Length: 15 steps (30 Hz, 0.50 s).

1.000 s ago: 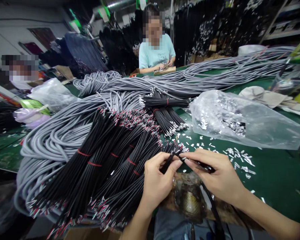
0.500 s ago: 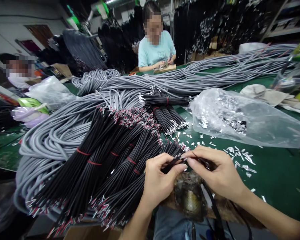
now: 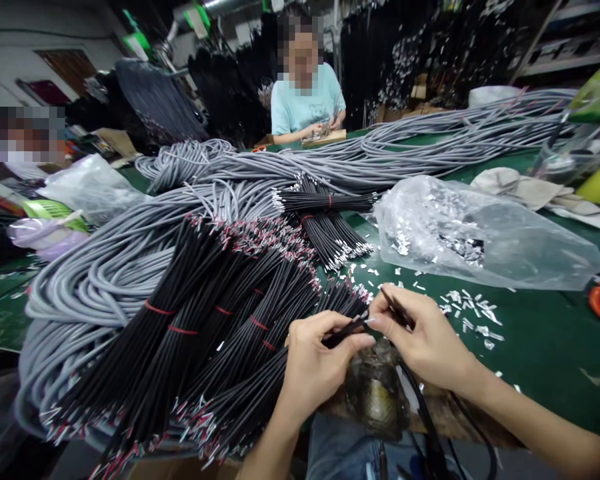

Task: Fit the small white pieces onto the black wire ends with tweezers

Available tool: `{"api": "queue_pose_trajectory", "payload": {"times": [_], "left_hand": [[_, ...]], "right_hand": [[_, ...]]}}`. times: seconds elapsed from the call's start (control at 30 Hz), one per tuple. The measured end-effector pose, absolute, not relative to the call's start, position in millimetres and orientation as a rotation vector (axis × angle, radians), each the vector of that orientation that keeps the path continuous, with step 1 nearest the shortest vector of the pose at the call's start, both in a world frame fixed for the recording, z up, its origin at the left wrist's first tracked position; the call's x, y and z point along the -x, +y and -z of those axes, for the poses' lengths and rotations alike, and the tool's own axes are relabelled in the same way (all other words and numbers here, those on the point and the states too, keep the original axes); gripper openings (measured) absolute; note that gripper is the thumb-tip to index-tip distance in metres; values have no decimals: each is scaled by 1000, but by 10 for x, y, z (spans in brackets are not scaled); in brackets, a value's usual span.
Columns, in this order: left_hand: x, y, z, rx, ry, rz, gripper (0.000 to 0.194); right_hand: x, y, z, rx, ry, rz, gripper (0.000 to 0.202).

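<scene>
Moved: right hand, fingers curled tighter, dark slim item in its grip tilted higher | Left hand: grip closed on black cable, pale tip between hands, above metal device | Judged: cable-end handling, mid-step

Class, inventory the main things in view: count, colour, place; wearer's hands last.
Table: one, green, centre
Cables: many, grey, across it
Long wire bundles: several, black, left
Short wire bundles: several, black, centre
Plastic bags: several, clear, both sides
Scraps: many, silvery, right
Cloth: one, beige, far right
Orange-handled tool: one, right edge
Fixture: one, brassy, lower centre
Co-workers: two, one in blue, background
Left hand: one, centre, holding black wires
Right hand: one, beside it, holding dark strands
</scene>
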<state>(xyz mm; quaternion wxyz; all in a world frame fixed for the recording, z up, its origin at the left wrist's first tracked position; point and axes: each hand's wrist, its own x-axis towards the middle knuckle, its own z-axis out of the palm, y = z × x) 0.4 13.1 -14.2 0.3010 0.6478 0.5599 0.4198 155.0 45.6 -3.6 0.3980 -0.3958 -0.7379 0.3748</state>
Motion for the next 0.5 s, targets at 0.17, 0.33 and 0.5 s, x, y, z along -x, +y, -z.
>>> {"api": "queue_pose_trajectory", "payload": {"times": [0.17,0.33,0.5], "left_hand": [[-11,147,92,-1825,1511,-991,17],[-21,141,77,-1834,1522,-1039,13],[-32,145,79,-1818,1527,-1079,12]], "right_hand": [[-1583,414,93,1000,-2008,-479,15],[-1585,434,84,1019,-1966,-577,15],[-1579,438,50,1041,-1956,-629,13]]}}
